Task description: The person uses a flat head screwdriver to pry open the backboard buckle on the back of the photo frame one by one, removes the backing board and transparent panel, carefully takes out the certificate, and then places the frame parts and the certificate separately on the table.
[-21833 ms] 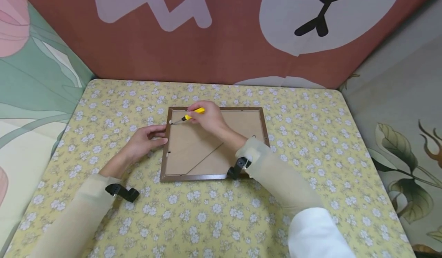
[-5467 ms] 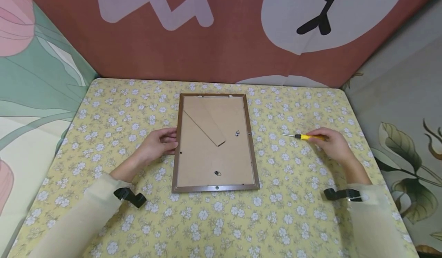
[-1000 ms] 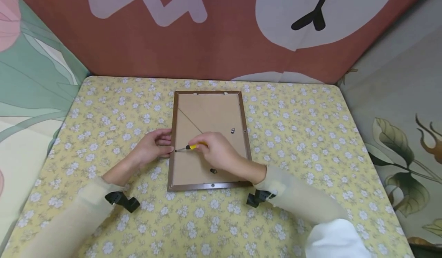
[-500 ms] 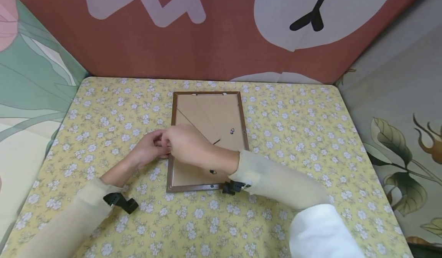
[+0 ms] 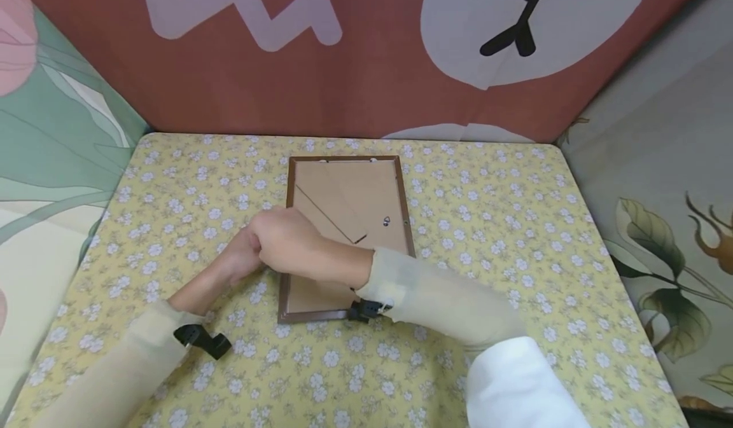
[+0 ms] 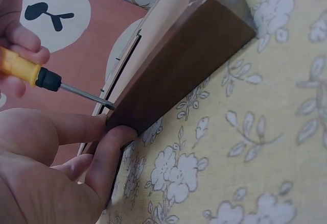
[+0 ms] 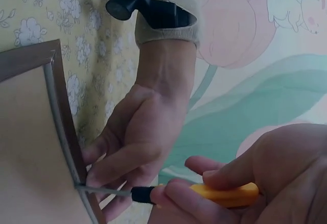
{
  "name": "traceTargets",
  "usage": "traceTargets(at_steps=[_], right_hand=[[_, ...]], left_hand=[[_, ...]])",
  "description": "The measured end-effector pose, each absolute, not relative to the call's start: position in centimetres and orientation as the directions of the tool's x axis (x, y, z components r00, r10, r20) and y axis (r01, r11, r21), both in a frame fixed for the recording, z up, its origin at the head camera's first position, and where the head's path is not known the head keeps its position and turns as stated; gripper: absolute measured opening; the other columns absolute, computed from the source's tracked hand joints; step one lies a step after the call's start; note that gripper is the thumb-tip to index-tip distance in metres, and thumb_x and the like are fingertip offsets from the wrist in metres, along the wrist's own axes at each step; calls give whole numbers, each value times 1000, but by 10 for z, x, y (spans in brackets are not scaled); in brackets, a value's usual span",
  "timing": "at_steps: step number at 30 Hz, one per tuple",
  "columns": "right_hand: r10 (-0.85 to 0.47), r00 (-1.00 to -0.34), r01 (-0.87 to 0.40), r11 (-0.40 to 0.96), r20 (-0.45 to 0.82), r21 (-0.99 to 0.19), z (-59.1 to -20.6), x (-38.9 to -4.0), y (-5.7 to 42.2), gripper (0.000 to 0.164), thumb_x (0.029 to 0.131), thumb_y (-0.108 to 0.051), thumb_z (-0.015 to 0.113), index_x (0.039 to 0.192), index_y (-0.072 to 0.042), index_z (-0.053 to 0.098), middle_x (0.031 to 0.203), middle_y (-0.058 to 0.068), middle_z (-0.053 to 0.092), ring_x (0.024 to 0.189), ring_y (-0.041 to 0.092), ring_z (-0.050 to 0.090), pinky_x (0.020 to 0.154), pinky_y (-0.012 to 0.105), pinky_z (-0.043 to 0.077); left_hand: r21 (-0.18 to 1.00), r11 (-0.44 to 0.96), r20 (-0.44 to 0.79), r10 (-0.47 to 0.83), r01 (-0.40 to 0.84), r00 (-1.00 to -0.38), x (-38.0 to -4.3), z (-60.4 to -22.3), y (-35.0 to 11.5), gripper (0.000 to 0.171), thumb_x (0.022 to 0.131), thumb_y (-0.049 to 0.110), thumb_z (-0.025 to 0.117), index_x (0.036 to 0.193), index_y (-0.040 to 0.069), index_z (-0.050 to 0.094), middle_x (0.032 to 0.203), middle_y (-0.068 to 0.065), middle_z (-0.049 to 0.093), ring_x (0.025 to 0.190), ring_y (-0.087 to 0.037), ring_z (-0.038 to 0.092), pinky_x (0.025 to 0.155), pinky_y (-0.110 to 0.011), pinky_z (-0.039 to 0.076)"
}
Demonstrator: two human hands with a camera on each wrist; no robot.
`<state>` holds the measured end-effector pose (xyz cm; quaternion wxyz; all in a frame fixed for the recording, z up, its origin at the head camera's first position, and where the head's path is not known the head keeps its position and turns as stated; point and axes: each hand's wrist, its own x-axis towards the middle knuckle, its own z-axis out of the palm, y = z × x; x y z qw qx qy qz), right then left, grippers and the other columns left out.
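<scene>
A brown picture frame (image 5: 290,186) lies face down on the table, its tan backing board (image 5: 343,183) upward. My left hand (image 5: 236,259) grips its left edge, thumb on the upper rim and bent fingers against the side. My right hand (image 5: 289,240) holds a screwdriver (image 7: 225,194) with a yellow handle and black collar. In the left wrist view, the metal shaft (image 6: 84,95) slants down to the rim's inner edge, right beside my left fingertips. From the head view, my right hand covers the screwdriver and part of my left hand.
A small metal hanger (image 5: 386,221) and a diagonal stand flap slit (image 5: 323,213) show on the backing. Yellow floral cloth (image 5: 487,224) covers the table. Patterned panels (image 5: 378,84) stand behind it and at both sides. Black wrist cameras (image 5: 203,340) sit on both sleeves.
Earlier, the frame was turned from lying wide to lying tall. My right hand brought the screwdriver from the right side to the left rim, then swung left over my left hand.
</scene>
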<state>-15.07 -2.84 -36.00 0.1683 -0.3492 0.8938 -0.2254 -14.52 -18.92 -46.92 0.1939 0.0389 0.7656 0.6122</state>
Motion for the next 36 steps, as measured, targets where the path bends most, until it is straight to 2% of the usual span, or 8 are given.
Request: traceTargets(at_steps=[3,5,7,9,14,20,28,36], right_hand=[[-689,-711,-528,654,-140,-542,-363,-154,-19,37,90,6,61,63,-14,46,66,-3,40,61,9,35,55,15,28],[-677,-724,-505,651,-133,-567,-367,-157,-9,32,95,4,57,69,-14,58,72,-4,50,66,7,38,58,14,31],[-658,-741,-464,647,-136,-605,-371,-159,2,26,100,-1,55,89,-12,75,91,-3,68,71,7,48,63,15,40],[-639,-757,-421,633,-133,-649,-377,-161,13,24,103,-6,55,111,-9,77,111,1,74,77,9,58,69,17,48],[-586,-793,-252,566,-168,-785,-394,-165,38,22,105,-7,56,116,-4,74,112,7,73,84,19,70,72,22,57],[-526,-810,-24,471,-259,-882,-416,-166,60,23,104,-2,55,122,3,69,123,16,67,91,28,73,78,30,63],[-549,-795,35,383,-259,-923,-436,-164,84,23,103,-1,57,123,5,67,117,18,69,84,27,73,73,31,64],[-537,-824,46,257,-182,-965,-444,-160,125,23,101,-1,60,121,7,68,108,19,73,88,34,73,77,40,64]], left_hand=[[947,235,-286,318,-218,-904,-145,-471,-188,24,88,-12,63,111,-7,59,90,-4,61,79,-11,60,70,-23,57],[941,225,-317,328,-253,-890,-146,-471,-188,41,90,-12,63,129,-14,51,103,-14,65,86,-12,65,77,-27,61],[936,223,-336,336,-273,-880,-146,-472,-188,56,94,-9,62,145,-13,40,121,-23,60,99,-15,65,84,-30,62],[932,228,-348,333,-283,-876,-146,-472,-187,63,95,-8,62,151,-11,33,132,-29,52,108,-21,62,87,-31,61],[923,248,-365,319,-294,-875,-148,-474,-187,70,94,-8,63,155,-8,29,138,-30,45,120,-35,55,88,-31,61],[923,242,-368,319,-301,-873,-149,-476,-186,70,94,-9,63,155,-8,28,138,-30,45,119,-34,55,88,-31,61],[924,236,-364,314,-300,-877,-151,-476,-187,70,93,-10,63,155,-7,29,137,-29,46,116,-30,56,88,-31,61],[922,228,-374,318,-313,-871,-148,-476,-187,69,95,-9,62,155,-7,28,136,-27,45,115,-27,56,90,-32,60]])
